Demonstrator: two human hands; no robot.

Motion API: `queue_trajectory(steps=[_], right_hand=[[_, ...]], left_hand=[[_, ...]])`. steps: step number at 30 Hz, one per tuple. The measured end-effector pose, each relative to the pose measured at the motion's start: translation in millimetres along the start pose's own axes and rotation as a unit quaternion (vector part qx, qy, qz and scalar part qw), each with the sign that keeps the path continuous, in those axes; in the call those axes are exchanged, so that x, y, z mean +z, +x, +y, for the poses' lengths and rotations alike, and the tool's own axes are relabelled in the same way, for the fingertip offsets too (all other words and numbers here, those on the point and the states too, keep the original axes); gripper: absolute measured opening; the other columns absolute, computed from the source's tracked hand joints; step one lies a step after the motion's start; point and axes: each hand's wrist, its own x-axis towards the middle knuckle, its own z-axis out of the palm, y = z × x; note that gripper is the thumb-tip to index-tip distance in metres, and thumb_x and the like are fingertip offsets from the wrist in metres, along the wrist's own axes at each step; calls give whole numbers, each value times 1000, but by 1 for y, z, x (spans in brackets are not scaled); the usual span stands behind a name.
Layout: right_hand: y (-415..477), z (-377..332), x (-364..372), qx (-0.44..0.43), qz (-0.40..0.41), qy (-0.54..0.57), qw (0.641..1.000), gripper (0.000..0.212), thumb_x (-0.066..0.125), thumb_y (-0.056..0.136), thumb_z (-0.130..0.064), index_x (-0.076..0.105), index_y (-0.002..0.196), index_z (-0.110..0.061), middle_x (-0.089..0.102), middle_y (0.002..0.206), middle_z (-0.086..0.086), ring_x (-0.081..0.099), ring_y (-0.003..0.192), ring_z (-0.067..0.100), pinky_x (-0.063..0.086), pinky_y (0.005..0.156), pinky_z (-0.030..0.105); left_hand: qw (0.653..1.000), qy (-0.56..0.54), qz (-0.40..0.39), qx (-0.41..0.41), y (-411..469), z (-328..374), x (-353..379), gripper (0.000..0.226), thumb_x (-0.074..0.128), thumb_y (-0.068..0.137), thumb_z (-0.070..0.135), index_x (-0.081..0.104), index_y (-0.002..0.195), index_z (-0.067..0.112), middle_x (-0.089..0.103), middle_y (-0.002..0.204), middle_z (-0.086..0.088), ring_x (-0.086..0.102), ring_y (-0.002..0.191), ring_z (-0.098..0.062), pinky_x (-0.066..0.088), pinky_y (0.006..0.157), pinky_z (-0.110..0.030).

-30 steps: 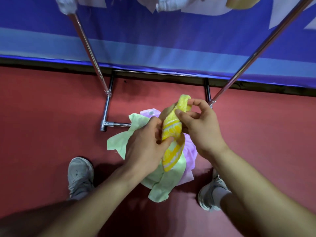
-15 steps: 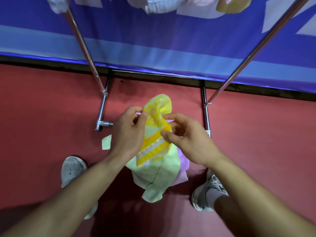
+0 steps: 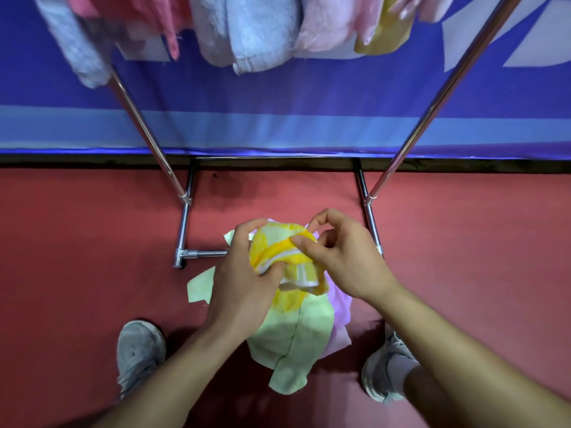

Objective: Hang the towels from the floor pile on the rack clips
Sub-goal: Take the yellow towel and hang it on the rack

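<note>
We see the left hand (image 3: 244,279) and the right hand (image 3: 343,257) close together over the floor pile, both on a bunched yellow towel (image 3: 278,248) with white stripes; the left hand grips its left side, fingers curled over the top and thumb pressed against the lower fold; the right hand pinches the towel's upper edge, thumb tip on the cloth and forefinger arched above it, the other fingers tucked behind. The yellow towel is lifted off the red floor (image 3: 77,242), held between the two hands in front of the rack's base.

Under it lies the pile; a pale green towel (image 3: 293,335) spreads toward us, and a lilac towel (image 3: 340,304) shows at its right side, partly under the right wrist. The metal rack (image 3: 182,239) stands just beyond, its two shiny posts slanting up and outward; along the top edge hang a light blue towel (image 3: 256,32), a pink towel (image 3: 327,23) and a mustard towel (image 3: 383,32), all blurred. Behind them stretches a blue banner (image 3: 309,103). A grey left shoe (image 3: 140,350) and a grey right shoe (image 3: 383,372) stand on either side of the pile.
</note>
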Motion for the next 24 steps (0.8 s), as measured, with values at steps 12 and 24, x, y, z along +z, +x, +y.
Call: queue_trajectory(steps=[12,24], right_hand=[[-15,-17,1,20,-165,154,974,38,82,84,-13,54,109,-21,62,75,6,57,64,10,48,68,25],[12,1,-25,-49,99,-3,994,14,57,97,-8,67,93,-16,66,77,-3,53,66,7,48,64,29]], left_hand=[[997,-62,36,41,0,21,-11,28,61,84,17,61,105,36,69,92,23,66,80,-4,52,69,-21],[990,125,37,51,19,5,-42,33,82,78,34,59,102,35,65,67,15,63,59,-9,53,64,-36]])
